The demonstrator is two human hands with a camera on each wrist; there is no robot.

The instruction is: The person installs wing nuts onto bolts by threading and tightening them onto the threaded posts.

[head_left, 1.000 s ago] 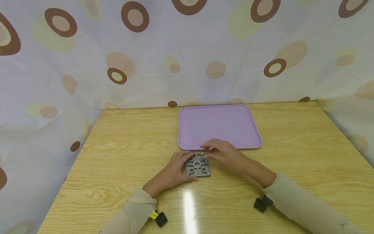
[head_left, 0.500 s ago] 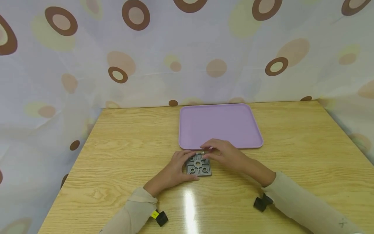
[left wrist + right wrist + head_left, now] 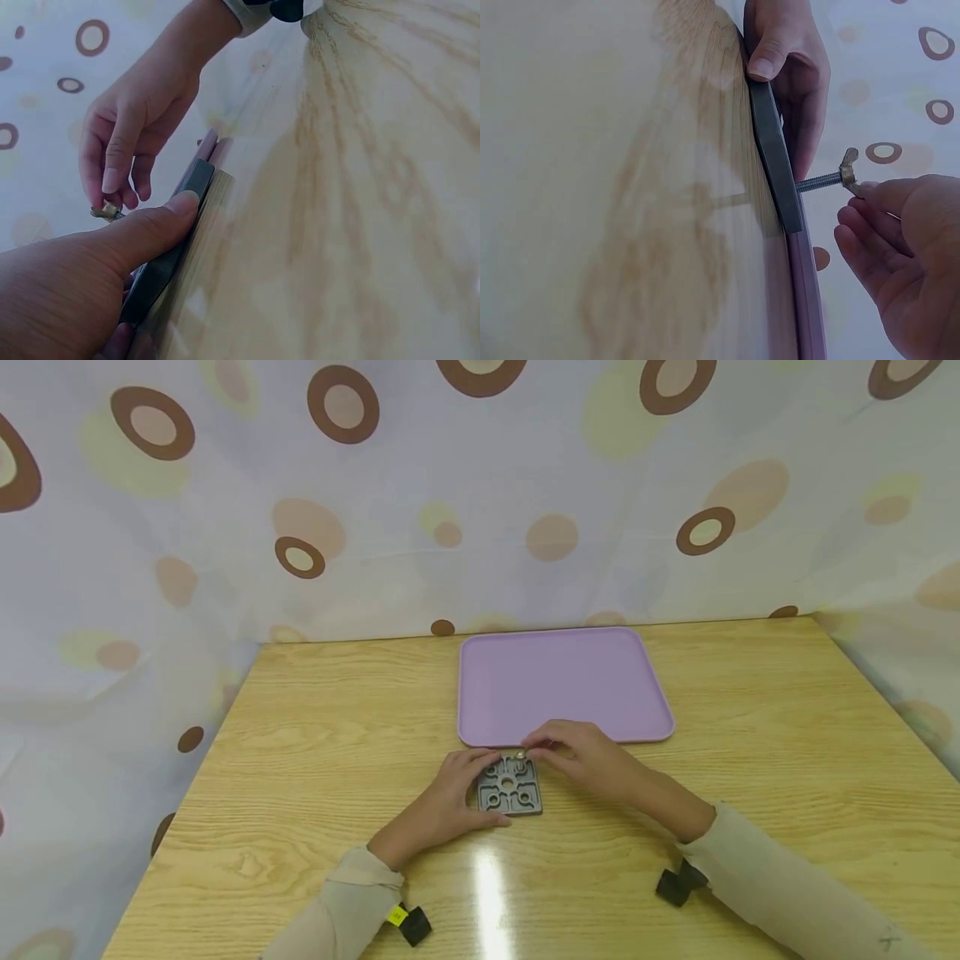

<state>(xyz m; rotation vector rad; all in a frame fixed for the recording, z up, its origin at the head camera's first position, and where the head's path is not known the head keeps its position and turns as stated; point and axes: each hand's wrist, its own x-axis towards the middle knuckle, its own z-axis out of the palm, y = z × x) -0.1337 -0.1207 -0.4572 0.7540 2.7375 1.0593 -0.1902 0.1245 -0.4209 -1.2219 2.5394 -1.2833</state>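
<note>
- Right grip [image 3: 596, 764] has edged outward, nearly closed, pinching the wing screw [image 3: 848, 172], barer now at its left.
- Left grip [image 3: 446, 797], half-spread, steadies the metal plate [image 3: 508, 793].

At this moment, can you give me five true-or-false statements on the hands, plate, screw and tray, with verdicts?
1. The left hand grips the metal plate. True.
2. The right hand holds a screwdriver. False: its thumb is at the winged end of a wing screw.
3. Threads show between the screw's winged end and the plate. True.
4. The screw lies on the tray. False: it stands out from the plate's face.
5. The purple tray lies beyond the plate, as the person sees it. True.
</note>
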